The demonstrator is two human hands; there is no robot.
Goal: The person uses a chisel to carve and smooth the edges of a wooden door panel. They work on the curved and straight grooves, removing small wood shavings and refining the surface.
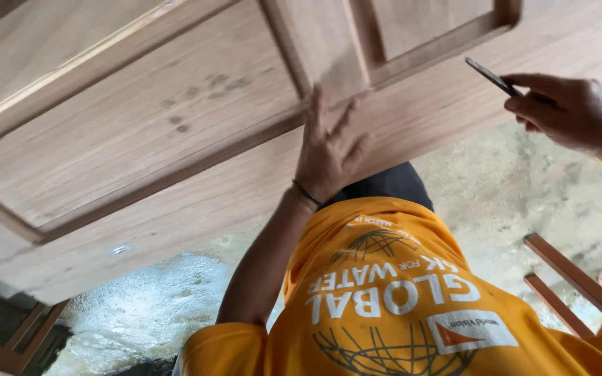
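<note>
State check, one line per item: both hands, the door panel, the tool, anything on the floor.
Left hand: open, fingers spread, flat on the panel.
Right hand: closed around the tool, off the wood.
Pale wooden panelled door: lying flat, bare, a few dark smudges.
Thin dark flat tool: held, tip free.
Reddish wooden strips: lying on the concrete floor.

Below my fingers I see a rough concrete floor (pixel 510 188), pale grey and mottled, with a wet, shiny patch (pixel 148 306) well to the left of them. Two reddish wooden slats (pixel 566 278) lie on it, down to the right. A dark wooden frame (pixel 15 341) sits far left. Daylight is soft and even.
</note>
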